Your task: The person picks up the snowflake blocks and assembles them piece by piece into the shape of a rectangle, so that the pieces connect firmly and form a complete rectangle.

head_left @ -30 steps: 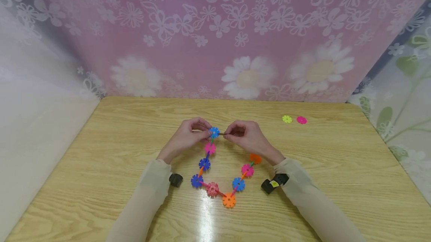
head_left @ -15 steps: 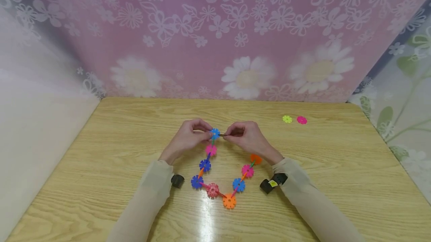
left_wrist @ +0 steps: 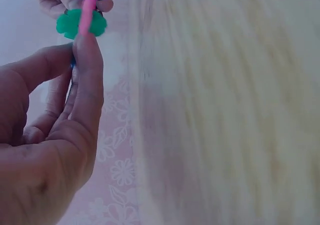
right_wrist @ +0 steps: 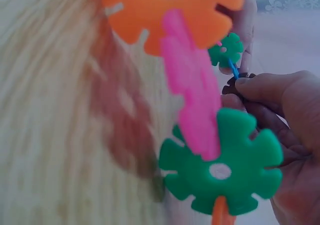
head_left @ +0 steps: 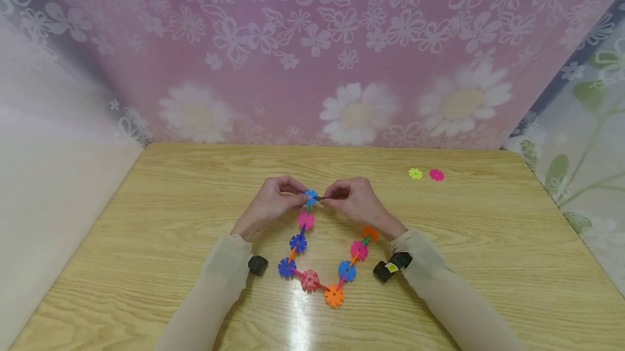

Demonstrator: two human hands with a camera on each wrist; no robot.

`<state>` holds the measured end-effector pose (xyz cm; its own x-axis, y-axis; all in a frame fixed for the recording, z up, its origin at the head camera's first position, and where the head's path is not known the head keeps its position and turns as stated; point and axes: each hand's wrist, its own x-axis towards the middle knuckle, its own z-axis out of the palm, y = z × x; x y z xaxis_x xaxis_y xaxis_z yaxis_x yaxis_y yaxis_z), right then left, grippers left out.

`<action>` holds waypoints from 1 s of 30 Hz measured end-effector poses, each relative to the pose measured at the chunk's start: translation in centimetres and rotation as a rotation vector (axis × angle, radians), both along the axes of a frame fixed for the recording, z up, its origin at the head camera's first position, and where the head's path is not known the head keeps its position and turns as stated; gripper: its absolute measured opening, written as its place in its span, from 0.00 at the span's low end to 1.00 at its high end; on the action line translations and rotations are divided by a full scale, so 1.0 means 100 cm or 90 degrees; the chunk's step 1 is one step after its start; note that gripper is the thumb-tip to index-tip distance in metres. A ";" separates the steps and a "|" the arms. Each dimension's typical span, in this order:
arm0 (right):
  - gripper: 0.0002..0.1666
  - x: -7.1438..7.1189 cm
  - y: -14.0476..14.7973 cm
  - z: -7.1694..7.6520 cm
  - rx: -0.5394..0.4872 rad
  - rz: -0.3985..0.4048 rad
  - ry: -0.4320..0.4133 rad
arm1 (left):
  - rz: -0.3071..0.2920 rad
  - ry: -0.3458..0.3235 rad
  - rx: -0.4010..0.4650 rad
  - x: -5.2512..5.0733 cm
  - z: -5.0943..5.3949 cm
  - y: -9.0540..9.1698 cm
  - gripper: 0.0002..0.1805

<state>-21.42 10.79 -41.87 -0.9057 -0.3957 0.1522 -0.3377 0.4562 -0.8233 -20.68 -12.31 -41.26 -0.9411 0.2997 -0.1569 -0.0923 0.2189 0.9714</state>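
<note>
My left hand (head_left: 270, 202) pinches a light blue notched disc (head_left: 311, 197) at the upper left end of a chain of interlocking discs. Opposite it, my right hand (head_left: 358, 202) pinches a dark brown disc (right_wrist: 231, 88) between thumb and fingers. In the head view that brown piece is seen edge-on and meets the blue disc's right side; how deep the slots engage cannot be told. The chain hangs in a U, through a pink disc (head_left: 306, 221) and an orange disc (head_left: 334, 295) at the bottom, up to another orange disc (head_left: 370, 233) beside my right wrist.
On the wooden table (head_left: 195, 172), a yellow disc (head_left: 415, 173) and a pink disc (head_left: 437, 175) lie flat at the back right. A flowered pink cloth (head_left: 273, 69) rises behind the table. Black wrist cameras (head_left: 386, 269) sit under both wrists.
My right hand has shifted slightly left, bringing the brown disc closer against the blue one. Both hands and the chain sit a little lower in the head view.
</note>
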 end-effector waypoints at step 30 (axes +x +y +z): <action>0.04 -0.001 0.027 -0.005 0.002 0.024 -0.010 | -0.120 0.114 -0.140 -0.004 -0.002 0.006 0.06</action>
